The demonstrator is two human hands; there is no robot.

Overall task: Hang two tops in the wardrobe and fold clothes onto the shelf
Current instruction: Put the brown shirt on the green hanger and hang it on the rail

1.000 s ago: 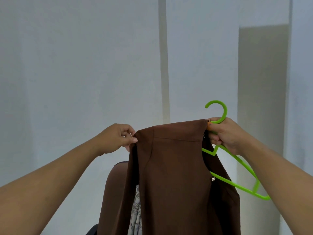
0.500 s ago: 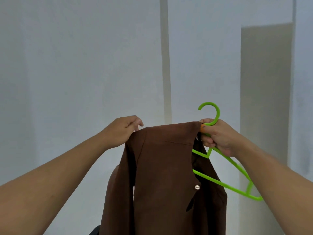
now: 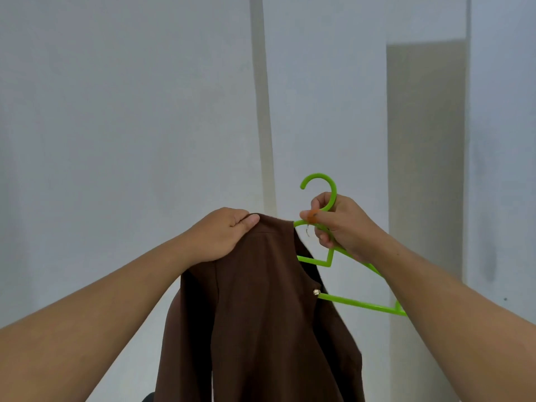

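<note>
Facing pale wall (image 3: 130,111), left hand (image 3: 220,235) grips brown top (image 3: 261,314), right hand (image 3: 342,224) green hanger (image 3: 359,304).

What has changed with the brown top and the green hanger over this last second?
The left hand slid right along the top edge of the brown fabric top, bunching it toward the bright green plastic hanger. The right hand let go of the top's corner; one hanger arm now pokes into the top. Unchanged: the left hand grips the top, the right grips the hanger below its hook, both held up before the pale wall.
</note>
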